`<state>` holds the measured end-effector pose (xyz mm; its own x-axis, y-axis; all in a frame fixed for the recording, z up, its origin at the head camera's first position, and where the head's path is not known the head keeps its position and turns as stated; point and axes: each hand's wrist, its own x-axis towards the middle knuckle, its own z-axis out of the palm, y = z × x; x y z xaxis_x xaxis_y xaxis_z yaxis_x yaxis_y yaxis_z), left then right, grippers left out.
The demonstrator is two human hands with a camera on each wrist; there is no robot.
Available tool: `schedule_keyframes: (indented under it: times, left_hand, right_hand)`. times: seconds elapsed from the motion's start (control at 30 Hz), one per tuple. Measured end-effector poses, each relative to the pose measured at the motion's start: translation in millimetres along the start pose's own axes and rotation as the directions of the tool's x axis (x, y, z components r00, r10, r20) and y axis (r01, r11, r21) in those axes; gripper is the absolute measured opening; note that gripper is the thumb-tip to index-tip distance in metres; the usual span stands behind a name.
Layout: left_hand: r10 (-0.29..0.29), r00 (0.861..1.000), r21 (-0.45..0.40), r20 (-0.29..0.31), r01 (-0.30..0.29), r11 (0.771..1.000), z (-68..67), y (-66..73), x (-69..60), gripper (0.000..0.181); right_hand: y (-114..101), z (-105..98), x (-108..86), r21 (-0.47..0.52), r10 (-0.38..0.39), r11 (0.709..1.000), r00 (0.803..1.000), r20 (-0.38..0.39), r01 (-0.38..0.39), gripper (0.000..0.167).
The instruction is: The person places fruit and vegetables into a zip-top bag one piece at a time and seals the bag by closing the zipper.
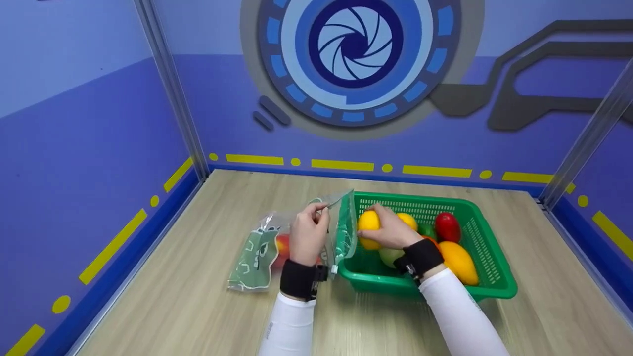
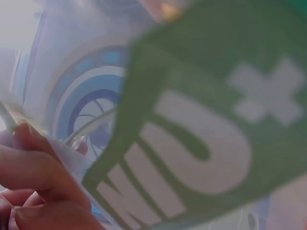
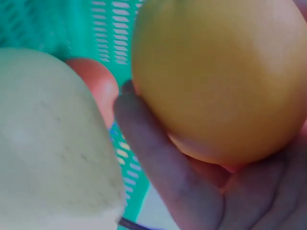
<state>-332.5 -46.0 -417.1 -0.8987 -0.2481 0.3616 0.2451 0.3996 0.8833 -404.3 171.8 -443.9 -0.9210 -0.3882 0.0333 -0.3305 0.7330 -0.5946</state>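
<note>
Yellow fruit (image 1: 368,226) is gripped by right hand (image 1: 391,231) at left end of green basket (image 1: 381,284); bag (image 1: 347,225), just beyond that end, pinched by left hand (image 1: 307,235).

Blue printed walls (image 1: 222,109) and metal posts (image 1: 173,89) are enclosing a table (image 1: 193,247), suggesting a lab-like booth.

Arms (image 1: 460,309) forward — left grip (image 1: 307,235) in a pinch, right grip (image 1: 390,230) (fingers (image 1: 379,209) curved) alongside.
</note>
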Motion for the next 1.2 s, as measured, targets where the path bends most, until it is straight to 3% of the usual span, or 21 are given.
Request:
schedule_keyframes:
  times: [0.23, 0.53, 0.7, 0.93, 1.2]
  left_hand:
    - [-0.003, 1.0, -0.007, 0.004, 0.003, 1.0, 0.0, 0.1, 0.5, 0.02]
    - [0.008, 1.0, -0.005, -0.004, -0.008, 1.0, 0.1, 1.1, 0.7, 0.019]
    - [0.014, 1.0, -0.004, -0.006, -0.014, 1.0, 1.1, 1.0, -0.5, 0.019]
    - [0.018, 1.0, -0.004, 0.001, -0.018, 1.0, 1.6, 0.4, -0.9, 0.019]
    - [-0.007, 1.0, 0.002, 0.008, 0.007, 1.0, 0.9, 0.4, -0.2, 0.02]
  right_hand:
    - [-1.9, -9.0, -9.3, 0.212, 0.039, 0.977, 0.985, -0.167, -0.002, 0.064]
    - [-15.1, -7.3, -15.8, 0.442, 0.137, 0.897, 0.946, -0.293, 0.007, 0.062]
    - [-15.8, -7.4, -20.4, 0.542, 0.142, 0.838, 0.931, -0.337, 0.069, 0.059]
    - [-20.6, -9.8, -30.5, 0.689, 0.143, 0.7, 0.908, -0.394, 0.188, 0.052]
    - [-43.8, -6.4, -39.1, 0.794, 0.107, 0.562, 0.932, -0.347, 0.231, 0.048]
